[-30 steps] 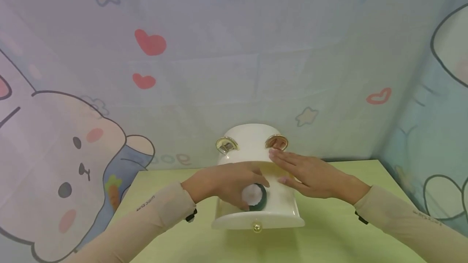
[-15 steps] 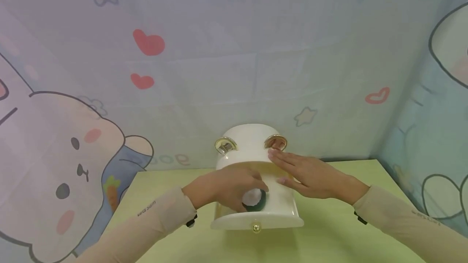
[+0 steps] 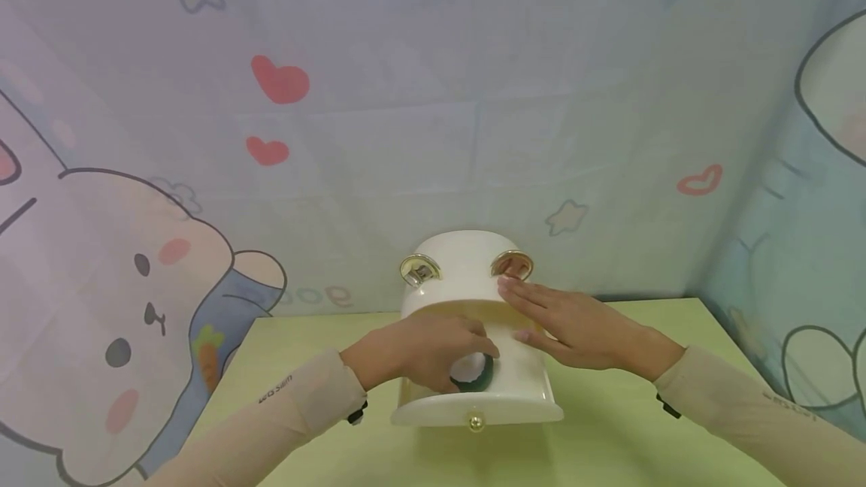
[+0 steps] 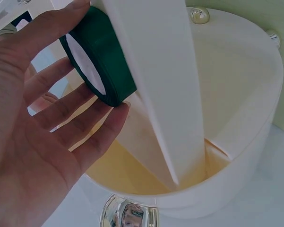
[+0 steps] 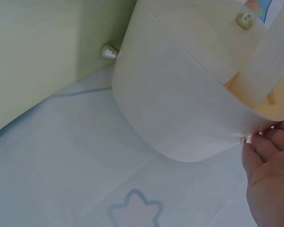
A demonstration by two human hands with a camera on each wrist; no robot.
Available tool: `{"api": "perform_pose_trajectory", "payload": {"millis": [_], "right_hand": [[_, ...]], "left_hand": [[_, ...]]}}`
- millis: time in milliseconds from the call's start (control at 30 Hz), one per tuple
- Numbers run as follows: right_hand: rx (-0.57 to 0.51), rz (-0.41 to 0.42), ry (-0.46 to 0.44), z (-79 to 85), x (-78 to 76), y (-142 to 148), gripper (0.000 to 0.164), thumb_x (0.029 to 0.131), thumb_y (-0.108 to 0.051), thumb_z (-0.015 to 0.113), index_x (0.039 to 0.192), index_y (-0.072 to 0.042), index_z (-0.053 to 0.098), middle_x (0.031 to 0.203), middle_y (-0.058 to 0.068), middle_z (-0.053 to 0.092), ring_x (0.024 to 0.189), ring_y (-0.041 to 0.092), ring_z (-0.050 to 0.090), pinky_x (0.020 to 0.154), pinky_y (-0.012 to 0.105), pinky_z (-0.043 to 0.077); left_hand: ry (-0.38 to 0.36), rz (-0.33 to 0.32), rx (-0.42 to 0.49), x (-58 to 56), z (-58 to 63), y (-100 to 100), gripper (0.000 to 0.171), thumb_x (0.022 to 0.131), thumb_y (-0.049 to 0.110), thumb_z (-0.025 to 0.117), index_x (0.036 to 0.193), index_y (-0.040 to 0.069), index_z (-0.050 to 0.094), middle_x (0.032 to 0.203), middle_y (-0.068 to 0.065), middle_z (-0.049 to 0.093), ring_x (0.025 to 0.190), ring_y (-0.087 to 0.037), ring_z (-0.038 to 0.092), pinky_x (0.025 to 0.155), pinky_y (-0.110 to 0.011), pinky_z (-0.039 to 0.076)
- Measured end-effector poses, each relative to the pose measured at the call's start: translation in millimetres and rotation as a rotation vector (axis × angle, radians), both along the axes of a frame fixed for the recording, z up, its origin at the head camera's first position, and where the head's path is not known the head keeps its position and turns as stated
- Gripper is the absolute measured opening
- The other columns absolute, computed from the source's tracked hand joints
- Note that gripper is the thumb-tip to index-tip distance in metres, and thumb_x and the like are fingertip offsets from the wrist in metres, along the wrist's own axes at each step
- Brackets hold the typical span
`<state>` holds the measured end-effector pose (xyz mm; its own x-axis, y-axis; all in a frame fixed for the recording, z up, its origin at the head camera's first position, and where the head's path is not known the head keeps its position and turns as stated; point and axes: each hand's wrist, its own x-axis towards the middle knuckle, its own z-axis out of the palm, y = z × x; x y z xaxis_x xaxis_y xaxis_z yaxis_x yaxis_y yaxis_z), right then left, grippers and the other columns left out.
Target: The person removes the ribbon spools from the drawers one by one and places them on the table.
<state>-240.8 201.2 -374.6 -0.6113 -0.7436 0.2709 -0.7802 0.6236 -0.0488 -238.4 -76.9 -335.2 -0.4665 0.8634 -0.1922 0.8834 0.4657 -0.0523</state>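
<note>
A white, rounded box (image 3: 467, 246) with two gold ear-like fittings stands on the table, its drawer (image 3: 514, 367) pulled out toward me. My left hand (image 3: 429, 352) is over the drawer and pinches a dark green ribbon roll (image 3: 484, 377) with a white centre. In the left wrist view, thumb and fingertips are at opposite edges of the ribbon roll (image 4: 116, 71), which stands on edge beside a white panel (image 4: 156, 71). My right hand (image 3: 585, 325), fingers extended, touches the box close to the right gold fitting (image 3: 512, 264).
A gold ball knob (image 3: 476, 421) sits on the drawer's curved front. The box rests on a pale green table (image 3: 629, 412). Behind it hangs a cartoon-printed cloth (image 3: 433, 96), with another cloth side (image 3: 798, 246) at the right.
The ribbon roll has shifted slightly toward the drawer front and tilted, with the left hand's fingers covering more of it. The right hand stays in place.
</note>
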Motion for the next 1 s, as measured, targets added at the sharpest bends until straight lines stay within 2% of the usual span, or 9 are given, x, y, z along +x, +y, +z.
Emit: {"api": "perform_pose_trajectory", "payload": {"millis": [367, 533, 733, 1000], "right_hand": [[0.002, 0.0, 0.015, 0.5, 0.6, 1, 0.067, 0.109, -0.043, 0.052, 0.166, -0.015, 0.03, 0.174, 0.003, 0.03, 0.156, 0.024, 0.041, 0.112, 0.046, 0.051], [0.002, 0.001, 0.01, -0.3, 0.4, 1, 0.067, 0.109, -0.042, 0.052, 0.166, -0.015, 0.03, 0.174, 0.003, 0.029, 0.156, 0.024, 0.04, 0.113, 0.046, 0.051], [-0.003, 0.013, 0.039, -1.5, -0.2, 1, 0.067, 0.109, -0.042, 0.052, 0.166, -0.013, 0.031, 0.173, 0.006, 0.031, 0.154, 0.027, 0.043, 0.111, 0.047, 0.052], [0.0, -0.002, 0.002, -1.8, -0.8, 1, 0.069, 0.109, -0.046, 0.051, 0.166, -0.013, 0.031, 0.175, 0.002, 0.028, 0.156, 0.024, 0.041, 0.111, 0.046, 0.052]], "left_hand": [[0.011, 0.013, -0.017, 1.0, 2.1, 1, 0.065, 0.082, 0.037, 0.09, 0.141, 0.025, 0.064, 0.133, 0.004, 0.067, 0.116, -0.01, 0.065, 0.096, -0.026, 0.056], [0.008, 0.015, -0.001, 1.1, 6.0, -1, 0.065, 0.083, 0.036, 0.089, 0.142, 0.022, 0.064, 0.134, 0.002, 0.067, 0.119, -0.012, 0.066, 0.103, -0.028, 0.054], [-0.049, 0.037, 0.067, 1.7, 13.8, -7, 0.066, 0.082, 0.031, 0.09, 0.142, 0.021, 0.063, 0.136, 0.001, 0.066, 0.124, -0.013, 0.064, 0.106, -0.028, 0.053], [-0.132, 0.076, 0.157, 4.6, 21.7, -15, 0.064, 0.082, 0.03, 0.089, 0.141, 0.022, 0.064, 0.136, 0.003, 0.064, 0.119, -0.012, 0.064, 0.103, -0.029, 0.054]]}}
